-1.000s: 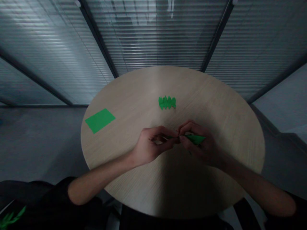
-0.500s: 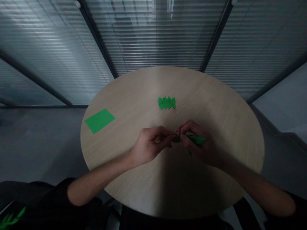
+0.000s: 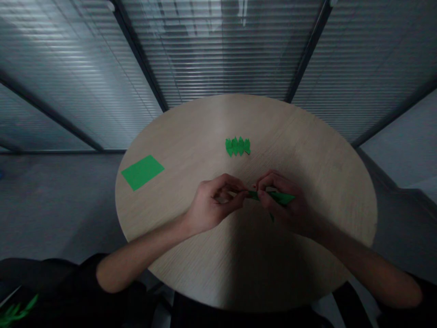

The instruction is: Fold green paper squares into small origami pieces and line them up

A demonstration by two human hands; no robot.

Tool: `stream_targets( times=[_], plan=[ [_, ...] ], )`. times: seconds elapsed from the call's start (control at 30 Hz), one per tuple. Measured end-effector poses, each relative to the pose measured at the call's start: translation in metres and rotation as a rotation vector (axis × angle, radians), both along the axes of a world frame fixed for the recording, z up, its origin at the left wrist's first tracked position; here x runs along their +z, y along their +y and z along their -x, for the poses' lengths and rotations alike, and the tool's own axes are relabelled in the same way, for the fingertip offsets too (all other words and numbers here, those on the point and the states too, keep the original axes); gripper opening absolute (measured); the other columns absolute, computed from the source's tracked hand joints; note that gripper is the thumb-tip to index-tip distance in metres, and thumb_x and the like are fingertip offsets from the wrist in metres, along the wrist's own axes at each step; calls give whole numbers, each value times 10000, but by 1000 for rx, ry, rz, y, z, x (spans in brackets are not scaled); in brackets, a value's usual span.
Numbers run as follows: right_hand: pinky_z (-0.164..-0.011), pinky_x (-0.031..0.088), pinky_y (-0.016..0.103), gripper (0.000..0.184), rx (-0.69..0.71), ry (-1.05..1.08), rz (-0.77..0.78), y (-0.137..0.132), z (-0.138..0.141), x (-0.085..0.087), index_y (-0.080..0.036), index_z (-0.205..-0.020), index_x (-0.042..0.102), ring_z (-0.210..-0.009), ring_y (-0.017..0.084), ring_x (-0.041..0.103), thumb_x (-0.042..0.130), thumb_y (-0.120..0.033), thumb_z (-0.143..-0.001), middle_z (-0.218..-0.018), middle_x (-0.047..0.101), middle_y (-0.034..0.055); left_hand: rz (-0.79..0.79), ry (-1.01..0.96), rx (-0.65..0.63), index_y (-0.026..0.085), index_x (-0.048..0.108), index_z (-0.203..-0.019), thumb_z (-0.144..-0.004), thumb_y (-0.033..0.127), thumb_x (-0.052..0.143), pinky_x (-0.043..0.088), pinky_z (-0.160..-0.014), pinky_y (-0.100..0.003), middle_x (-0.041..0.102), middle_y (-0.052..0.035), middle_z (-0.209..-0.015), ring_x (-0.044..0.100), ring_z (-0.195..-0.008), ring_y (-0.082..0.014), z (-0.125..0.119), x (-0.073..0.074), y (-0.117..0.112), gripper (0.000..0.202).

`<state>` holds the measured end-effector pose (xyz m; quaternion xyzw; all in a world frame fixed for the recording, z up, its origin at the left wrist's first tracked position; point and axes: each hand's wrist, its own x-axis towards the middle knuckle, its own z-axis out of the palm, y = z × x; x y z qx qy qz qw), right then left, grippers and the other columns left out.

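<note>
Left hand (image 3: 211, 203) and right hand (image 3: 285, 205) close together, both pinching folded green paper (image 3: 273, 196) above the round wood table (image 3: 191, 136), just below frame centre. Risk: uneven pull tears or misfolds it. Pleated green strip (image 3: 237, 146) above, green sheet (image 3: 142, 172) left

On the table (image 3: 300, 150), a paper sheet (image 3: 142, 172) lies left of a pleated piece (image 3: 237, 146) behind the held strip (image 3: 273, 196).

From my end, the wearer's left hand (image 3: 213, 205) and right hand (image 3: 290, 205) are bare, as are the left forearm (image 3: 146, 259) and right forearm (image 3: 362, 264) behind them; farther back from each hand, a left black sleeve (image 3: 68, 291) and a right black sleeve (image 3: 403, 300) end near the elbow; beyond the left hand, the dark cloth (image 3: 41, 300) carries a green leaf-like mark (image 3: 15, 312), too dim for me to read.
</note>
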<state>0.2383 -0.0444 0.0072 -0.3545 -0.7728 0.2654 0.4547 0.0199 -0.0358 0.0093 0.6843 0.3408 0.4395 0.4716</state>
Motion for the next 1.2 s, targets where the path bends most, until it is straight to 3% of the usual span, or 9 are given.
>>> stream_targets(
  times=[0.23, 0.43, 0.57, 0.73, 0.9, 1.2],
  plan=[
    [-717, 494, 338, 107, -16, -33, -53, 1, -1, 2, -237, -884, 582, -805, 178, 622, 597, -182, -974, -869, 632, 18, 36, -35, -29, 147, 671, -1009, -956, 233, 684, 635, -584, -185, 822, -85, -895, 760, -641, -128, -1, -4, 1, 101],
    [-724, 496, 339, 97, -25, -21, -51, 1, -1, 2, -233, -887, 593, -815, 181, 632, 599, -196, -977, -879, 640, 24, 36, -74, -87, 135, 656, -1094, -1020, 283, 598, 679, -649, -236, 805, -109, -946, 792, -785, -176, 1, -5, 3, 175],
    [-714, 497, 333, 97, -20, -10, -50, 1, 0, 1, -233, -884, 598, -795, 178, 625, 599, -197, -974, -853, 637, 17, 6, -12, -83, 126, 700, -1130, -934, 279, 728, 666, -635, -233, 796, -133, -1036, 791, -843, -202, 0, -5, 2, 250],
    [-711, 492, 332, 96, 3, -36, -62, 1, 2, 0, -232, -893, 589, -795, 180, 610, 586, -200, -983, -838, 626, 17, 113, -30, -76, 121, 751, -1036, -917, 253, 742, 637, -593, -208, 814, -96, -881, 761, -661, -144, -3, -7, 2, 178],
    [-715, 487, 327, 83, 26, -46, -48, 0, 2, 2, -226, -916, 585, -809, 175, 606, 569, -207, -996, -863, 622, 20, 182, -120, -46, 131, 744, -931, -883, 241, 769, 631, -592, -193, 815, -75, -831, 762, -665, -137, -6, -6, 2, 123],
    [-761, 495, 336, 51, 18, -55, -64, 0, 1, 1, -229, -947, 595, -860, 183, 620, 586, -200, -989, -914, 647, 25, 189, -97, -16, 134, 704, -897, -872, 243, 760, 621, -564, -200, 788, -72, -772, 748, -628, -138, -6, -1, 1, 126]
  ],
)
